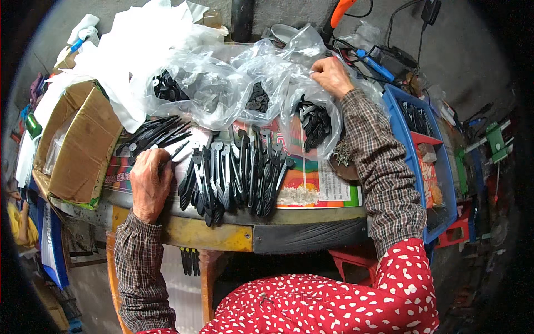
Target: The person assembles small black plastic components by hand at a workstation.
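Note:
My left hand point(150, 183) is curled at the left end of the pile, next to a fan of slim black pieces point(158, 133); what its fingers hold, if anything, is hidden. Many black handle-like parts with grey rounded tips point(222, 172) lie side by side at the table's near edge. Farther back on the right, my right hand point(332, 77) has its bent fingers on the rim of a clear plastic bag point(286, 114) of black pieces point(315, 123). Small metal screws or pins point(342, 152) sit in a heap below my right forearm.
More clear bags with black parts point(168, 87) line the back. An open cardboard box point(83, 145) stands left, beside white sheeting point(142, 42). A blue tray point(442, 161) with compartments is at the right. Behind my right hand are an orange-handled tool point(337, 14) and cables.

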